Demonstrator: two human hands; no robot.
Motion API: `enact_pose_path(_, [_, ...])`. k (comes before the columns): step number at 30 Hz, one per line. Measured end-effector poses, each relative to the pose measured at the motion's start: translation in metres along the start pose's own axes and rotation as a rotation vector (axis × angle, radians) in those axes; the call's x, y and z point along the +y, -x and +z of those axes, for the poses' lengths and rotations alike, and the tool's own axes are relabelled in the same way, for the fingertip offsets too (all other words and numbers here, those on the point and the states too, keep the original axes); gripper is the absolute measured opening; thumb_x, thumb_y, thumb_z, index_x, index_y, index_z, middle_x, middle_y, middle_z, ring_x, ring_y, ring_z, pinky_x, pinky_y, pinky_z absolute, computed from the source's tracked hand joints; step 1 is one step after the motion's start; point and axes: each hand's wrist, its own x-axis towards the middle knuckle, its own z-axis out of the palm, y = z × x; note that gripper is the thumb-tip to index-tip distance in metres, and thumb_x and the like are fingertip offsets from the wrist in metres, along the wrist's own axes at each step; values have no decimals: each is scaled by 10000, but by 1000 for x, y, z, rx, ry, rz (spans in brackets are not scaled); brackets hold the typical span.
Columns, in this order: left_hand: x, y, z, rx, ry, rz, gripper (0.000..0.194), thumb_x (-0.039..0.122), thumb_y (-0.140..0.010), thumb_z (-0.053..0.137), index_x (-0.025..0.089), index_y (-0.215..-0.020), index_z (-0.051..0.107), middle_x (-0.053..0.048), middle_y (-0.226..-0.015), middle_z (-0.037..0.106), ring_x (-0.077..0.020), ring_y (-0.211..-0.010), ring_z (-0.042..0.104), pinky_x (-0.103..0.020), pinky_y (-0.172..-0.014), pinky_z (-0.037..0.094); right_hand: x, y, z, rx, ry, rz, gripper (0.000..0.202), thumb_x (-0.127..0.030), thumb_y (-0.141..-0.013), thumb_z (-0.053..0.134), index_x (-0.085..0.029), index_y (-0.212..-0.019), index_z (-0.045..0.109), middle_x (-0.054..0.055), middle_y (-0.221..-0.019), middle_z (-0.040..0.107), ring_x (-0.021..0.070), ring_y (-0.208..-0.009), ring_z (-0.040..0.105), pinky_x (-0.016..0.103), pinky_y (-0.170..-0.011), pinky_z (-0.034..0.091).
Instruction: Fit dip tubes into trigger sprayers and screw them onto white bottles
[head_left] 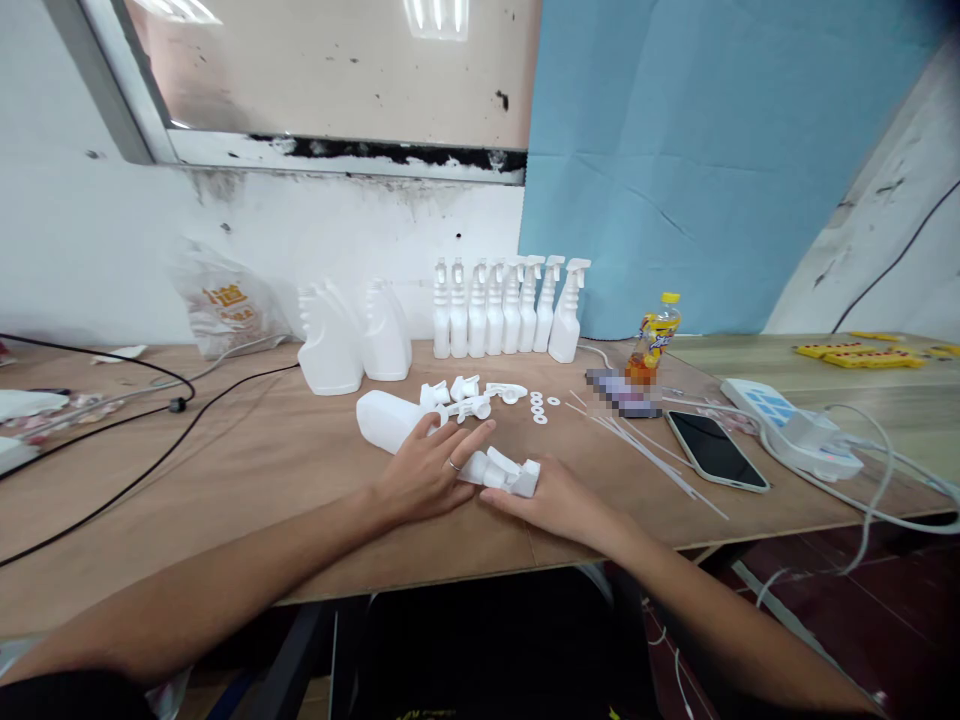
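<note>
A white plastic spray bottle (386, 420) lies on its side on the brown tabletop. My left hand (427, 468) is wrapped over its neck end, index finger stretched out and a ring showing. At that end, my right hand (562, 502) holds a white trigger spray head (511, 473), thumb along its near side. The join between head and bottle is hidden by my left fingers. Just beyond my hands lie several loose trigger heads (472, 407). To their right are several small white ring washers (538, 407).
Several white spray bottles (497, 325) stand along the wall, some with heads fitted. Larger white bottles (330, 345) stand to their left. Thin white tubes (652, 450), a phone (716, 450), a drink bottle (654, 345) and a power strip (795, 430) are at the right. Black cables (180, 405) cross the left.
</note>
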Motion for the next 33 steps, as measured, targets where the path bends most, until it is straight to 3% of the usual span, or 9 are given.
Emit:
enact_pose_path(2, [-1,0,-1,4,-11,31,760,333,-916,593,126,-1532,199,-123,-1095,692,-268,-948,631,-478,-943,389,-1,0,-1,-8,25,9,306,-506,-821,716,-201,-837,743,39,-715,733,199,-664,638,269,-590,436])
enact_pose_path(7, [-2,-2,-5,-5,-104,132,585,339,-945,567,244,-1473,332,-88,-1036,672,-240,-856,613,-446,-862,393,-1,0,-2,-30,57,-9,342,-536,-843,677,-198,-836,736,43,-726,727,191,-661,633,263,-590,423])
enact_pose_path(12, [-2,-4,-8,-7,-102,140,517,339,-959,558,212,-1431,389,-78,-1003,677,-227,-845,603,-429,-836,393,0,-1,-2,-47,92,-18,387,-581,-849,642,-202,-806,709,41,-762,735,189,-664,635,265,-585,420])
enact_pose_path(20, [-3,3,-8,28,-74,213,564,356,-969,534,103,-1441,355,-87,-1002,711,-212,-824,619,-402,-819,425,3,-2,-4,-59,40,-29,352,-568,-824,675,-218,-850,711,13,-830,753,186,-736,655,242,-592,417])
enact_pose_path(27, [-2,-2,-11,-86,-84,190,546,342,-963,531,150,-1448,372,-68,-983,688,-218,-798,607,-406,-801,404,3,0,-1,-42,55,-23,387,-583,-824,675,-199,-834,721,27,-770,741,175,-672,641,255,-596,429])
enact_pose_path(33, [-3,-3,-10,-69,-96,199,511,348,-974,508,164,-1432,378,-66,-951,676,-217,-780,582,-403,-778,389,3,0,1,-27,78,-57,368,-563,-818,692,-196,-795,716,30,-740,730,164,-632,619,254,-573,415])
